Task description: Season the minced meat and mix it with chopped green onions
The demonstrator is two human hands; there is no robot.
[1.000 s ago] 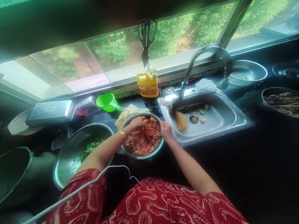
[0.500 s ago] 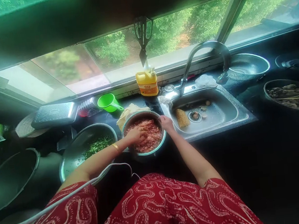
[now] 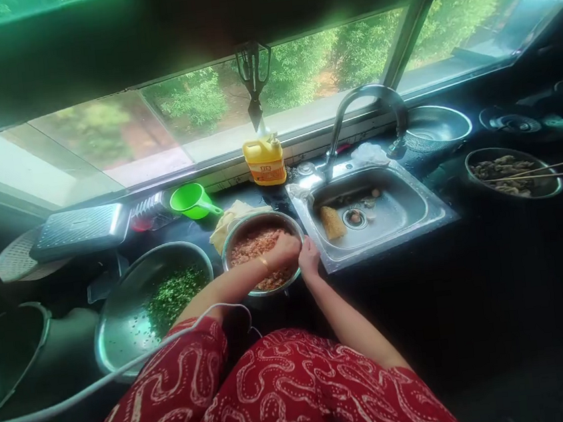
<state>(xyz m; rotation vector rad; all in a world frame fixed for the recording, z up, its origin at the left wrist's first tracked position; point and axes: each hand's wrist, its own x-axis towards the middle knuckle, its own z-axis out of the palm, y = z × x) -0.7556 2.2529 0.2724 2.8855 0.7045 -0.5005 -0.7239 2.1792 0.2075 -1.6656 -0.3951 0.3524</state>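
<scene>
A round metal bowl (image 3: 228,267) of pinkish minced meat (image 3: 253,243) stands on the counter left of the sink. My left hand (image 3: 285,249), with a gold bangle at its wrist, is curled down into the meat at the bowl's right side; its fingertips are hidden. My right hand (image 3: 309,258) is closed on the bowl's right rim, close beside the left. Further left, a wide metal basin (image 3: 122,322) holds chopped green herbs (image 3: 175,294), with my left forearm reaching past its right edge. Behind the bowl lies a pale cloth (image 3: 235,219).
The steel sink (image 3: 430,212) with its curved tap (image 3: 336,128) adjoins on the right, a yellow sponge-like piece (image 3: 332,223) inside. At the back are a green scoop (image 3: 193,201) and a yellow jug (image 3: 265,162). A white cable (image 3: 141,365) crosses my left arm.
My left hand has moved right through the meat, from the bowl's middle to its right side, with its fingers more curled. My right hand still holds the rim. The view has shifted.
</scene>
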